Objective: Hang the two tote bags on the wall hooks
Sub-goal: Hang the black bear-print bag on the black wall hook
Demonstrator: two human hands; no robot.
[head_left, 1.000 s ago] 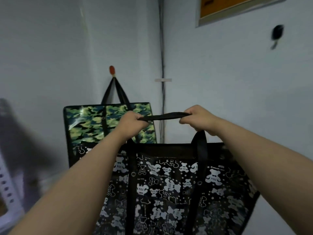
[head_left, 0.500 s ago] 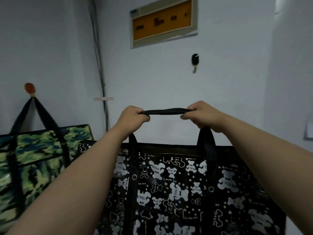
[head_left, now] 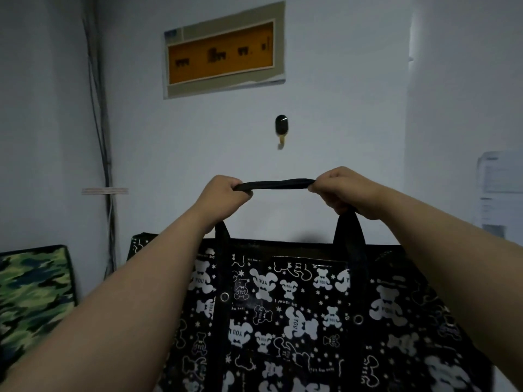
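Note:
I hold a black tote bag (head_left: 288, 312) printed with white bears in front of me by its black handles (head_left: 276, 184). My left hand (head_left: 225, 195) grips the handles' left end and my right hand (head_left: 343, 190) grips the right end, with the strap stretched flat between them. A black wall hook (head_left: 281, 127) with a small metal prong sits on the wall straight above the strap, a short way up and bare. The green camouflage tote bag (head_left: 34, 290) shows at the lower left; its handles and hook are out of frame.
An orange panel in a grey frame (head_left: 223, 52) is fixed high on the wall above the hook. Cables (head_left: 102, 137) run down the corner on the left, taped to the wall. A white box (head_left: 499, 190) is mounted on the right wall.
The view has swung right and up, so the black hook now sits above the stretched handles. The camouflage bag has slid to the left edge. Both hands keep their grip.

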